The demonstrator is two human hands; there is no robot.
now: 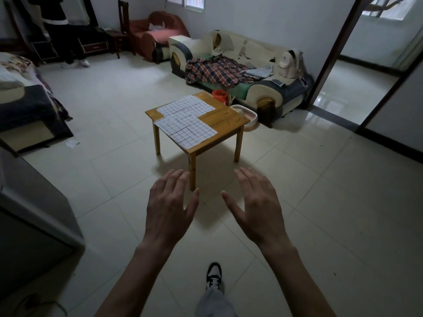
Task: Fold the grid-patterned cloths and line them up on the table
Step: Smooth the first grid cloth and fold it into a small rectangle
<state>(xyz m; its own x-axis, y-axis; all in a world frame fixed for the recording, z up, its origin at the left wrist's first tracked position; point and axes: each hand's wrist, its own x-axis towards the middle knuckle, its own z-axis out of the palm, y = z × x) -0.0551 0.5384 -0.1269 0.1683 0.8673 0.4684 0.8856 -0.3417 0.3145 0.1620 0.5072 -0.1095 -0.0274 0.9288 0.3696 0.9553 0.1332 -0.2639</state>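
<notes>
A small wooden table [229, 115] stands on the tiled floor ahead of me. Two white grid-patterned cloths lie spread flat on it and overlap in the middle: the far cloth [186, 106] toward the back left, the near cloth [185, 131] at the front corner. My left hand [170, 208] and my right hand [256, 208] are stretched out in front of me, palms down, fingers straight and spread. Both hold nothing and hover well short of the table.
A worn sofa [263, 92] with a plaid blanket [215, 70] and a white backpack [289, 64] stands behind the table. A pink basin [248, 115] and an orange bag [219, 94] sit beside the table. A bed [25, 104] lies left. A person [66, 30] stands far left.
</notes>
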